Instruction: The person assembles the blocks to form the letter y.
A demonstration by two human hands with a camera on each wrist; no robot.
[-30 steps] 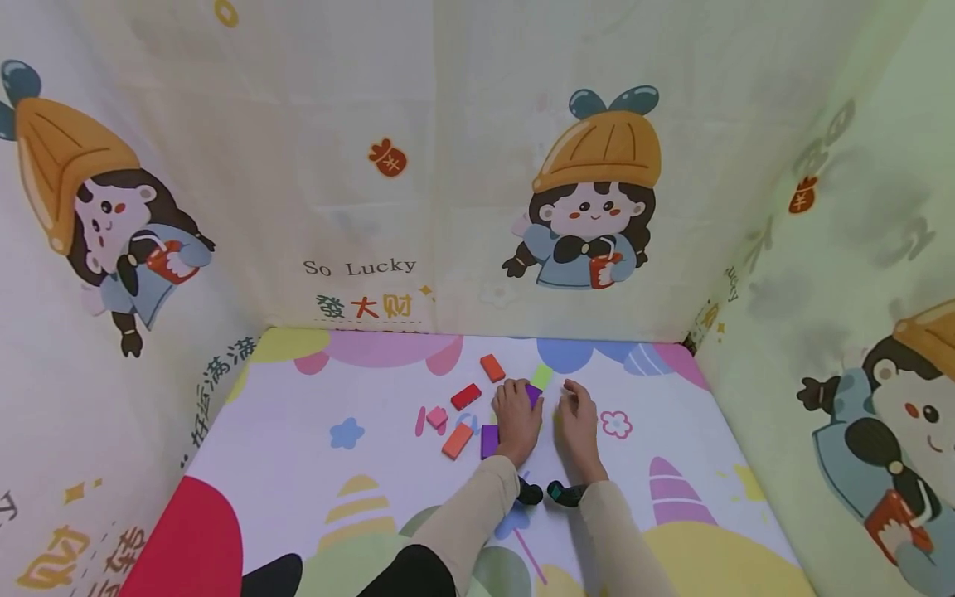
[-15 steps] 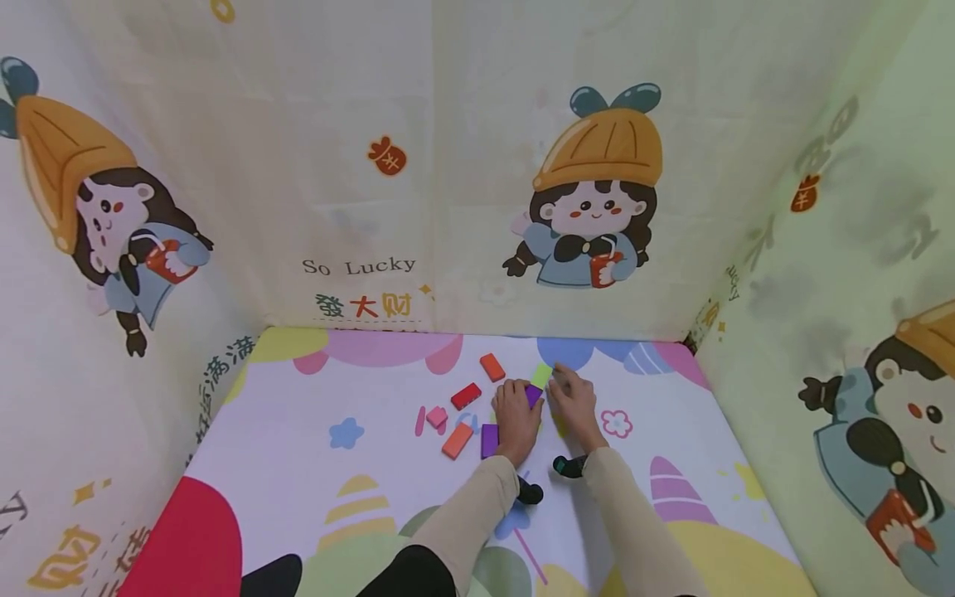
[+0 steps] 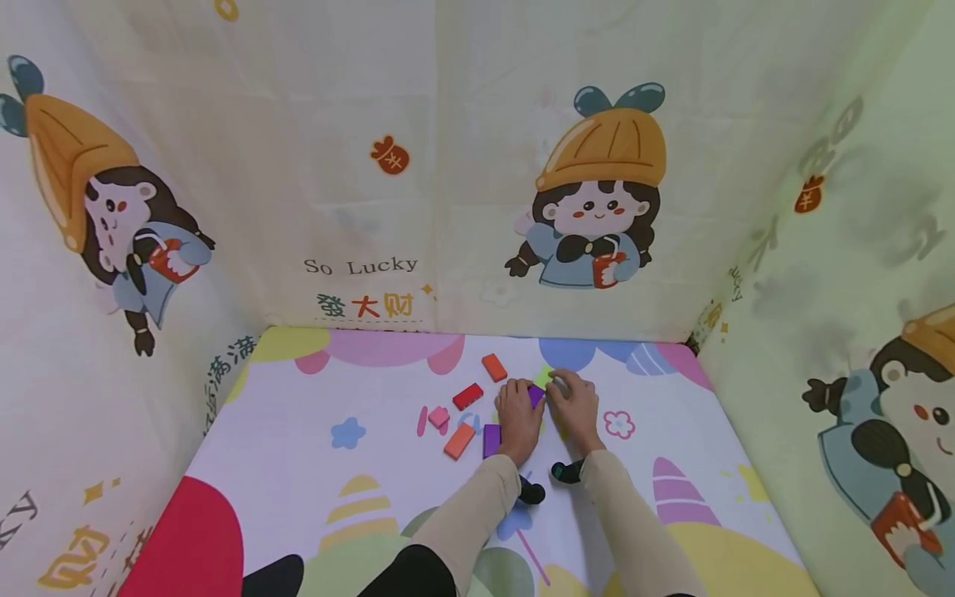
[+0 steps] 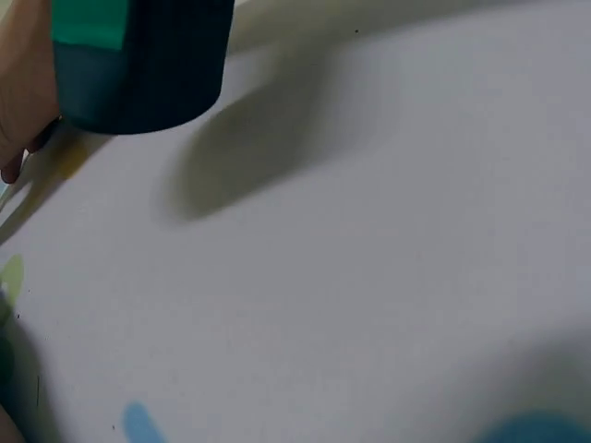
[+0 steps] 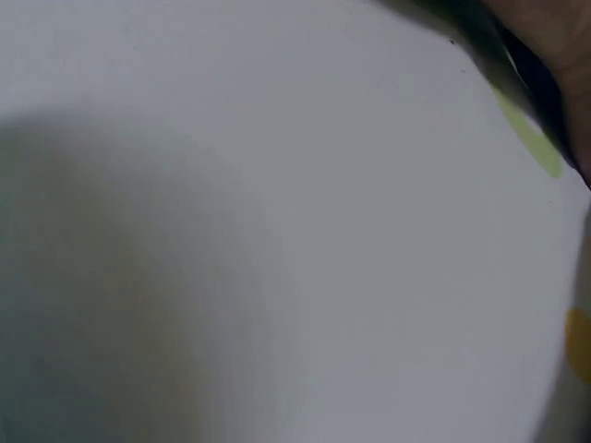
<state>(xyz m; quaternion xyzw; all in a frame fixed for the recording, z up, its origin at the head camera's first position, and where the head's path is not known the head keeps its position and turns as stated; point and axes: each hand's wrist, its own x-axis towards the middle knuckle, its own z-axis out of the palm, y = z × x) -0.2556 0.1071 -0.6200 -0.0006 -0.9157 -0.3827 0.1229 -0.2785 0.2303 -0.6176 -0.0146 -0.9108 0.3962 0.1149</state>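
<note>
In the head view my left hand [image 3: 518, 419] bends over the table, fingers holding a purple block [image 3: 536, 395] whose right part shows beside the thumb. Right behind that block lies a light green block [image 3: 542, 377]. My right hand [image 3: 574, 406] has its thumb and fingertips curled at the green block's right side, pinching it and partly covering it. A second purple block [image 3: 492, 440] lies flat just left of my left wrist. Both wrist views show mostly the white tabletop, with a bit of hand at the edge; the blocks are out of sight there.
Left of my hands lie an orange block [image 3: 494, 367], a red block [image 3: 467, 396], a small pink piece [image 3: 438, 417] and a coral block [image 3: 458, 441]. The printed table cover [image 3: 395, 489] meets cloth walls [image 3: 462, 249] at the back and sides.
My right hand has moved forward and left to the green block, and its fingertips now cover part of it. My left hand has stayed on the purple block.
</note>
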